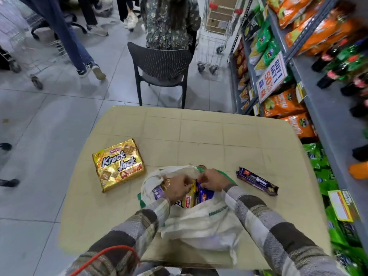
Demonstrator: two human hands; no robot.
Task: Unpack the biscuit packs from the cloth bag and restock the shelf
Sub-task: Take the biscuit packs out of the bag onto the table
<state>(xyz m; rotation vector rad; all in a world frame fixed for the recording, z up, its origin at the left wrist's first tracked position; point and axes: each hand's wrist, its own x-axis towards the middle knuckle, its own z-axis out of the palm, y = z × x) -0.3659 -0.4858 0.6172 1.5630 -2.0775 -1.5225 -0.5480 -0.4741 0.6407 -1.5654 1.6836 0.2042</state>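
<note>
Shop aisle by snack shelf [326,114], beige surface [199,132], white cloth bag [201,220] near centre, left hand [177,188] curled on yellow biscuit pack [190,198] inside, right hand [212,181] pinching blue-purple pack [206,195] inside, Krack Jack pack [118,165] left, dark purple biscuit roll [256,181] right.

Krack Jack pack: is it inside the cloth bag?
No, the Krack Jack pack lies flat on the table, apart from the cloth bag.

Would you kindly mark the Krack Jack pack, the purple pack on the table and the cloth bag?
Krack Jack pack [118,165]: head view, printed front.
Purple pack [256,181]: head view, wrapper middle.
Cloth bag [201,222]: head view, white cloth.
</note>
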